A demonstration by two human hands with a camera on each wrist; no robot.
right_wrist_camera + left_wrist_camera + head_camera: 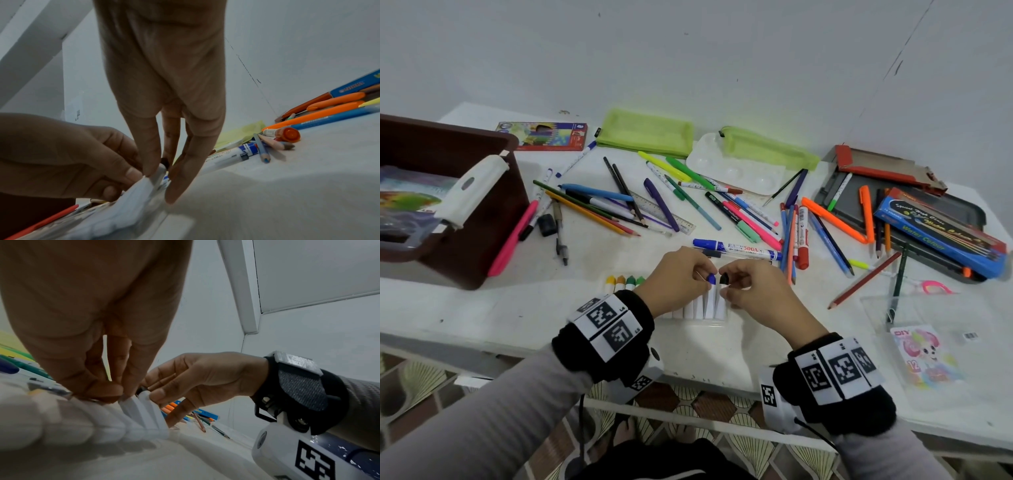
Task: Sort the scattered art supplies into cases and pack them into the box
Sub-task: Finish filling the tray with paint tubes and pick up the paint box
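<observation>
A clear tray (717,320) of white-wrapped crayons (690,310) lies near the table's front edge. Yellow, orange and green tips (625,280) show at its left end. My left hand (706,275) pinches the blue-tipped crayon (711,279), which is lifted at its tip. My right hand (725,285) pinches the black-tipped crayon (724,279) beside it. In the left wrist view my left hand (117,392) and right hand (185,384) meet over the white crayons (144,413). The right wrist view has my right hand (162,172) on the black-tipped crayon (164,161), and my left hand (107,164) alongside.
A brown box (493,212) stands at the left. Two green mesh pouches (647,133) (767,147) and a white palette (722,171) lie at the back. Several pens and pencils litter the middle, with a blue marker (736,248) just beyond my hands. At the right lie a blue watercolour box (941,229) and a clear case (921,356).
</observation>
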